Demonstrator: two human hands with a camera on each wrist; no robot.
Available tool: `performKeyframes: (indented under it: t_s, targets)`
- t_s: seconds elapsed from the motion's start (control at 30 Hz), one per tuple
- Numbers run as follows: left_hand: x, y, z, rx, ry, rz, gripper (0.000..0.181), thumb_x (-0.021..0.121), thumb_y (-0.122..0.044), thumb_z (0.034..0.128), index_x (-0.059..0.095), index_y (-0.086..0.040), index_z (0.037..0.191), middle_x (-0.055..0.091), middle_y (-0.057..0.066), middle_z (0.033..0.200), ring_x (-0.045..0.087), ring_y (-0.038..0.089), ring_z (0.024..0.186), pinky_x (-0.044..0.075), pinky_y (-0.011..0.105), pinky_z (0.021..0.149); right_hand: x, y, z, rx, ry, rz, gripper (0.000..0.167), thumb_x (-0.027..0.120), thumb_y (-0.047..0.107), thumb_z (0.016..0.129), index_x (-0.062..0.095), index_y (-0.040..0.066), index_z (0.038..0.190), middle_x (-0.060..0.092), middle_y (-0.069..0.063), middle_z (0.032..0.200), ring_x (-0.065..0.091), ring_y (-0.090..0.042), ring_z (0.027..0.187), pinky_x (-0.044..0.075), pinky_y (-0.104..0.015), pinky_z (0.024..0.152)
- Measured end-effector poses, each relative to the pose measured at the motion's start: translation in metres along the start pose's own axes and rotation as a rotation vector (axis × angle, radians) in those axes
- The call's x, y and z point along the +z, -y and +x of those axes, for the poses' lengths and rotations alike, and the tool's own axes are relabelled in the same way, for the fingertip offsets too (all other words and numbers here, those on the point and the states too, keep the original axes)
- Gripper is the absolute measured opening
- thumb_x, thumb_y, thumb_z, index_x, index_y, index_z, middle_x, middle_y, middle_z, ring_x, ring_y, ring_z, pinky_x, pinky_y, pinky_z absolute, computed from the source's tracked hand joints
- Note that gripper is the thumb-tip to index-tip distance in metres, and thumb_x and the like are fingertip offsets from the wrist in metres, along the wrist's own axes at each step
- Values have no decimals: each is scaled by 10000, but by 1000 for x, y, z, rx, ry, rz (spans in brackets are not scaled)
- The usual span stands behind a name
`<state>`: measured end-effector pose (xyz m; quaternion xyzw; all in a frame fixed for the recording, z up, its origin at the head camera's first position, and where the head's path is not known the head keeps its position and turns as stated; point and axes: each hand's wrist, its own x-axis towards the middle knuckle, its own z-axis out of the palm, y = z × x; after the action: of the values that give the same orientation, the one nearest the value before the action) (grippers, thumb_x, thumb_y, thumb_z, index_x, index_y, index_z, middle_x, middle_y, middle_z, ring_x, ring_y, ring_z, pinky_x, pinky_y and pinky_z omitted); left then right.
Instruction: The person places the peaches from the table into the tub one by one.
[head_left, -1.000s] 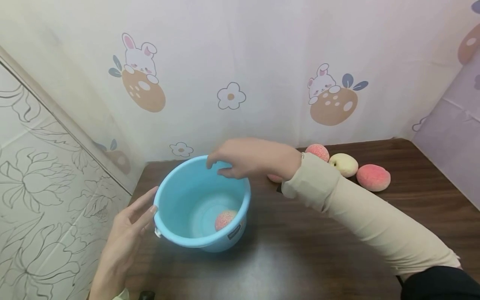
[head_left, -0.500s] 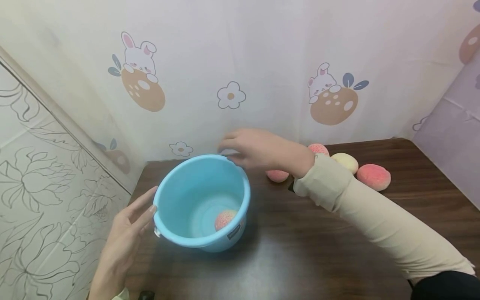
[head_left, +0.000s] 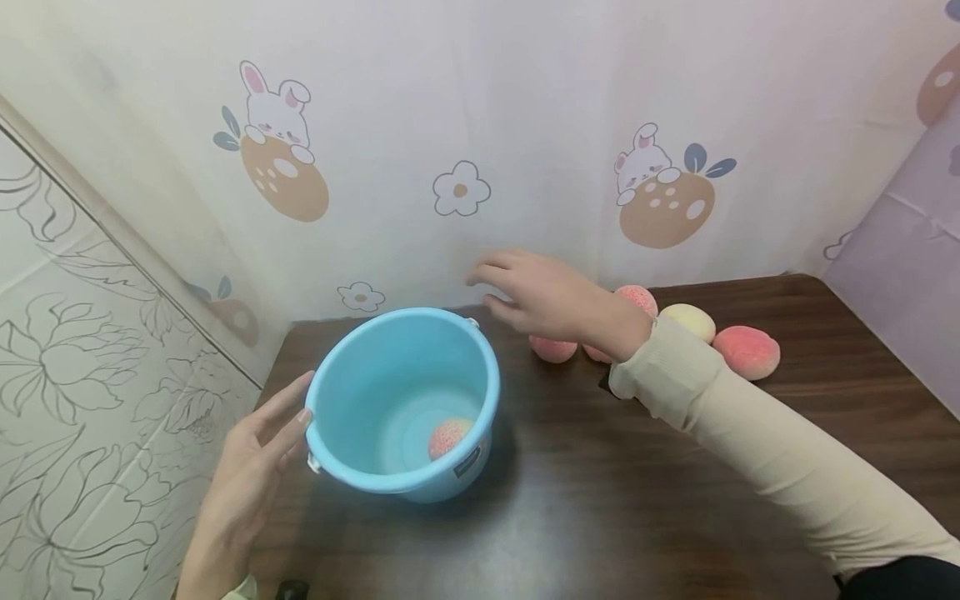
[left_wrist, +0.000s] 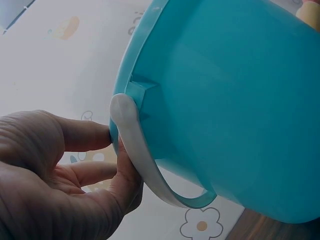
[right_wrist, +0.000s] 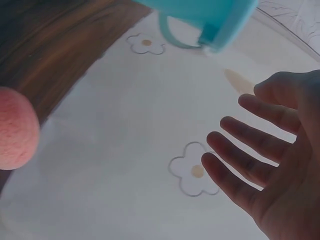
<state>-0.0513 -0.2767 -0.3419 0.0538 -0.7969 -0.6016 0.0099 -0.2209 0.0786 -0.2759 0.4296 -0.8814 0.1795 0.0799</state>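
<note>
The bucket [head_left: 405, 479] stands on the left part of the table [head_left: 585, 500], mouth up; its axis from base to rim looks near vertical, though I cannot rule out a slight lean. One speckled peach [head_left: 450, 437] lies on its floor, at the side nearer me. My left hand [head_left: 251, 462] lightly pinches the rim beside the handle [left_wrist: 150, 170], probably to keep the bucket from shifting; the handle hangs down outside. My right hand [head_left: 555, 296] is in the air just past the far right rim, fingers spread and slightly bent, holding nothing. Beyond it sit more peaches, clustered to the right, perhaps for easy reach: a pink peach [head_left: 553, 348] nearest the bucket, a yellow peach [head_left: 688, 321], and a red peach [head_left: 747, 352], its long axis roughly sideways.
</note>
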Motion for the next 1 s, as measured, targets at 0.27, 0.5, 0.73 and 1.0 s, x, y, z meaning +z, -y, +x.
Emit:
performKeyframes:
  t_s: [0.27, 0.5, 0.73, 1.0]
  targets:
    - [-1, -1, 1, -5, 0, -2, 560, 636, -300, 1051, 476, -162, 1570, 424, 55, 1664, 391, 248, 1553, 511, 188, 1018, 11, -12, -8, 40, -8, -29, 327, 603, 187, 1031, 662, 153, 1351, 656, -45, 1362, 641, -255, 1221, 577, -439, 986]
    - [0, 0, 1, -9, -4, -1, 554, 642, -302, 1048, 488, -168, 1564, 442, 37, 1654, 416, 201, 1533, 515, 184, 1009, 23, -24, -13, 95, 9, -17, 323, 617, 208, 1038, 656, 144, 1352, 662, -64, 1355, 636, -271, 1226, 573, -452, 1007]
    - [0, 0, 1, -4, -1, -7, 545, 643, -296, 1049, 496, -177, 1559, 459, 27, 1644, 434, 163, 1516, 511, 188, 1013, 34, -37, -19, 174, 63, -8, 325, 606, 217, 1041, 650, 158, 1358, 662, -64, 1337, 638, -266, 1185, 574, -466, 995]
    - [0, 0, 1, -21, -2, 14, 552, 635, -320, 1052, 484, -194, 1568, 462, 24, 1641, 425, 201, 1528, 491, 332, 1089, 44, -52, -26, 218, 105, -31, 351, 596, 239, 1044, 636, 124, 1373, 650, -100, 1362, 623, -314, 1233, 543, -513, 1048]
